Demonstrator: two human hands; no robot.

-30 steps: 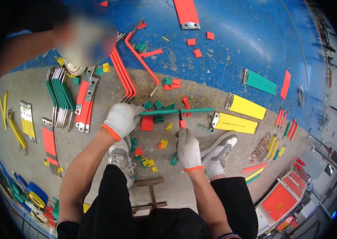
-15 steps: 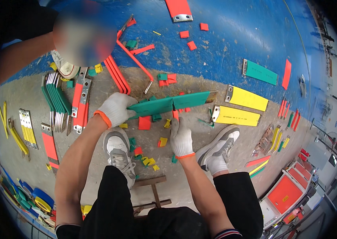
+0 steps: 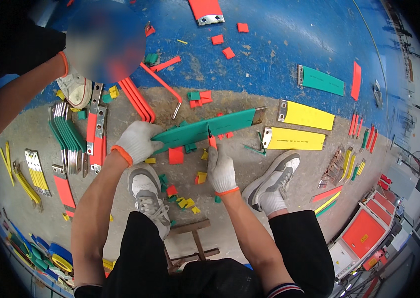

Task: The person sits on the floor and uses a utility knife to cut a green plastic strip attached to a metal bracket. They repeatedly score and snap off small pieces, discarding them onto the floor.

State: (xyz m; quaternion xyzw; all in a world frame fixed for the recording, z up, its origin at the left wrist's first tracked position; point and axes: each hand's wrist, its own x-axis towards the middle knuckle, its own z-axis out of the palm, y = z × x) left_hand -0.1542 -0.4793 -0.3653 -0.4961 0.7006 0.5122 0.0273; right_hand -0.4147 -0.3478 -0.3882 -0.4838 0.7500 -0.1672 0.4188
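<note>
Both my hands wear white knit gloves with orange cuffs. My left hand (image 3: pixel 139 141) is closed round the left end of a flat metal bar in a green sleeve (image 3: pixel 182 134), held across in front of me above the floor. Bare metal shows at its right end. A slit runs across the sleeve near the middle. Right below that slit, my right hand (image 3: pixel 222 171) is closed on a small red-handled cutter (image 3: pixel 213 141), its dark tip at the slit. Beneath the bar lie red sleeve scraps (image 3: pixel 175 155) and green scraps.
Yellow-sleeved bars (image 3: pixel 294 138) and a green-sleeved bar (image 3: pixel 323 81) lie to the right. Stacked green bent bars (image 3: pixel 66 126) and red bars (image 3: pixel 97 134) lie left. Another person's forearm (image 3: pixel 28 97) reaches in at upper left. Near my shoes stands a wooden stool (image 3: pixel 197 241).
The whole view has shifted slightly. My hands keep their grips, with the cutter's tip still at the slit. The other person's forearm has moved, and its orange cuff now shows.
</note>
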